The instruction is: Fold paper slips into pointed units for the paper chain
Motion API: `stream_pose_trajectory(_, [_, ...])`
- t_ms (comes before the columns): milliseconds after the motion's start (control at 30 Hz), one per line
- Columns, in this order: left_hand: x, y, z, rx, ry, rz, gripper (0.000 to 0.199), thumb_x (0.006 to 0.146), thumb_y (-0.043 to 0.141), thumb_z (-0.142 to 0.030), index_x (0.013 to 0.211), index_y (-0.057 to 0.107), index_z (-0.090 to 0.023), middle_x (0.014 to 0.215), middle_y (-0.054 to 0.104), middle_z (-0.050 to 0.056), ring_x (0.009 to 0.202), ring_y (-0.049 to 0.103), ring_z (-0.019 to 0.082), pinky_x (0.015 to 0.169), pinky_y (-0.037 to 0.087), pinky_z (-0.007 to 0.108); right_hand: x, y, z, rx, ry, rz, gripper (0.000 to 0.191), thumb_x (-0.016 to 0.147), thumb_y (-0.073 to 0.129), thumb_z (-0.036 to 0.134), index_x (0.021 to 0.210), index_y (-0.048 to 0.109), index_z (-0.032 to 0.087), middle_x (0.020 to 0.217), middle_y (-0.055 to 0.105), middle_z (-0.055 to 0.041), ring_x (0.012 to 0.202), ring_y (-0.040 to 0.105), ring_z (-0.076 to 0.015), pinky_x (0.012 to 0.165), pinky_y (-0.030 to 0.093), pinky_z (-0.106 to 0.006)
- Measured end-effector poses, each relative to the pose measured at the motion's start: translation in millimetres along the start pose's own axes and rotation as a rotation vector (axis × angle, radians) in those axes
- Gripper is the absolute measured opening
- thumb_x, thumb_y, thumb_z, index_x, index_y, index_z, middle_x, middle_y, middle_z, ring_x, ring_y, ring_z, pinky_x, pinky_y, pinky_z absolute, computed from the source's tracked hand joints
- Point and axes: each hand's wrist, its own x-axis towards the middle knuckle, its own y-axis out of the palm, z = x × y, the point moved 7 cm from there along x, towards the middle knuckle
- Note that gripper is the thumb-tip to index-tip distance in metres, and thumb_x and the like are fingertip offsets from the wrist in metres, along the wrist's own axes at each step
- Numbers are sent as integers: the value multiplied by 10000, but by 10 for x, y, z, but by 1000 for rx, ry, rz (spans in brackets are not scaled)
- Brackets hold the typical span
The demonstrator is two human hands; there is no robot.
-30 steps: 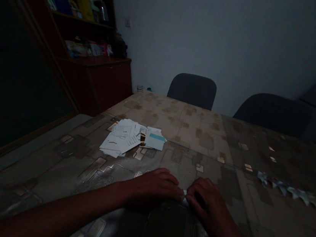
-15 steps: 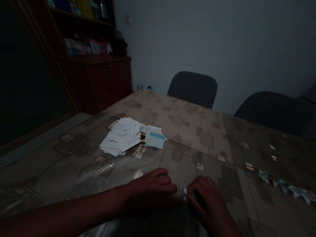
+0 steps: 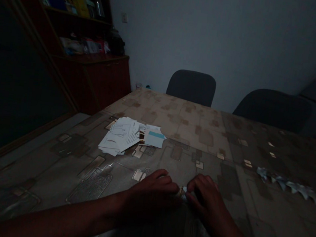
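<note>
Closest to me, the left forearm (image 3: 57, 213) and right forearm (image 3: 238, 236) reach in over the patterned counter (image 3: 185, 164), and the area just below the wrists is too dark for me to read. I have the left hand (image 3: 153, 191) and right hand (image 3: 207, 197) turned toward each other, with a small folded paper piece (image 3: 182, 192) in the narrow gap between them. On the right, the thumb and bent fingers pinch the piece's near-side end; on the left, the fingers curl down against its other end, but the thumb is hidden, so I cannot tell whether they grip it.

Off to the right, well apart from both hands, I see a pale, zigzag folded strip (image 3: 288, 184) lying on the counter. Ahead and left, I have a loose pile of white cards (image 3: 121, 135), overlapping at odd angles; at its right side lies a card with a blue-green band (image 3: 154, 139).

Beyond, I make out a clear glass (image 3: 138, 86) by the far corner, and two dark chairs (image 3: 192, 87) along the far edge. Farther back stand a reddish cabinet (image 3: 107, 83) with crowded shelves and a plain wall (image 3: 228, 35) carrying a socket plate (image 3: 124, 17).
</note>
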Motion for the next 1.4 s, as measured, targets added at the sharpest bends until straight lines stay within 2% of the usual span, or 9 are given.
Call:
stream_pose_trajectory(133, [-68, 57, -152, 21, -81, 6, 78, 907, 525, -143, 836, 539, -172, 794, 546, 11, 742, 481, 162, 820, 377, 344, 10, -8, -1, 15, 32, -9, 112, 850, 577, 134, 782, 527, 208, 834, 584, -19, 830, 510, -217, 728, 358, -330])
stream_pose_trajectory(200, [-162, 114, -284, -27, -63, 15, 30, 909, 531, -178, 881, 531, -167, 821, 576, 7, 724, 491, 159, 737, 386, 327, 15, -6, -4, 11, 43, -9, 116, 833, 578, 129, 766, 524, 207, 824, 584, -22, 825, 510, -222, 728, 355, -337])
stream_pose_trajectory(333, [-307, 192, -397, -48, -148, 35, 146, 903, 560, -251, 1010, 517, -161, 887, 615, 28, 755, 534, 175, 705, 407, 331, 19, 9, -29, 19, 37, -5, 99, 838, 560, 143, 773, 535, 214, 828, 586, -22, 833, 513, -229, 733, 349, -345])
stream_pose_trajectory(567, [-113, 181, -380, 52, -306, 67, 449, 915, 469, -125, 1347, 348, -108, 1022, 627, 93, 895, 574, 212, 831, 430, 374, 15, 5, -55, 49, 29, -18, 100, 847, 562, 153, 771, 545, 215, 822, 589, -23, 823, 515, -221, 734, 355, -340])
stream_pose_trajectory(767, [-64, 366, -386, 9, -352, 105, 333, 911, 475, -152, 1244, 467, -145, 1082, 621, 115, 909, 568, 211, 827, 424, 362, 7, 12, -50, 65, 31, -26, 97, 857, 557, 158, 777, 556, 212, 835, 594, -27, 828, 514, -219, 741, 360, -343])
stream_pose_trajectory(933, [24, 297, -405, -19, -388, 142, 406, 904, 497, -192, 1295, 432, -102, 1107, 618, 142, 952, 567, 238, 862, 414, 411, -14, 8, -58, 62, 79, -42, 81, 833, 591, 159, 783, 571, 219, 857, 598, -21, 870, 519, -231, 791, 356, -367])
stream_pose_trajectory(1067, [76, 292, -354, -50, -460, 204, 290, 895, 474, -152, 1179, 521, -116, 1009, 641, 114, 850, 581, 222, 792, 437, 397, -20, -19, -95, 61, 126, -88, 63, 807, 604, 175, 819, 572, 227, 922, 601, -35, 916, 521, -247, 813, 359, -386])
stream_pose_trajectory(1267, [23, 355, -295, -59, -476, 85, 367, 822, 540, -128, 1187, 516, -159, 921, 624, 76, 827, 567, 222, 780, 453, 401, -35, -38, -191, 191, 105, -121, 75, 846, 497, 190, 828, 545, 244, 936, 596, -30, 939, 536, -237, 831, 388, -379])
stream_pose_trajectory(1400, [4, 357, -293, -47, -469, 84, 379, 833, 547, -141, 1209, 507, -151, 941, 621, 82, 844, 567, 226, 798, 464, 415, -82, -44, -187, 205, 116, -179, 25, 840, 532, 241, 860, 547, 245, 978, 587, -40, 974, 526, -249, 855, 390, -392])
